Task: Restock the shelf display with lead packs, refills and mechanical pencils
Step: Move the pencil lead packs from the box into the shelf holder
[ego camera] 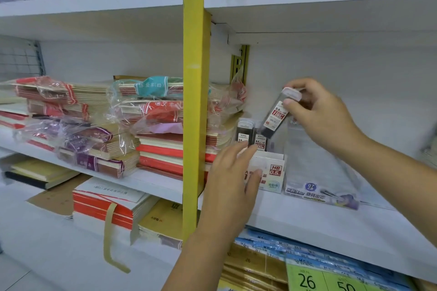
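Right hand (316, 111) pinches one lead pack (275, 116) by its capped top end, thumb in front, fingers behind. Pack hangs tilted, lower end pointing down-left, above and just right of the white display box (274, 170) marked HB 0.5. Left hand (233, 182) is open, fingers spread flat against the front-left of that box, holding nothing; looks like it's steadying the box.

Two lead packs (251, 136) already stand upright at the back of the box. Clear pencil display (316, 168) sits touching or just right of the box, can't tell which. Both rest on the white shelf (331, 227). Bundled notebooks (151, 125) are well left of the box, past the yellow upright (196, 101).

Step in hand, my read: dropping the pack into the box. To do it well:
- rotate the pack upright before lowering, label forward like the two at the back
- enter the free slot in front of or beside them
- keep the left hand bracing so the light box doesn't slide or tip
- release only once the base is seated.
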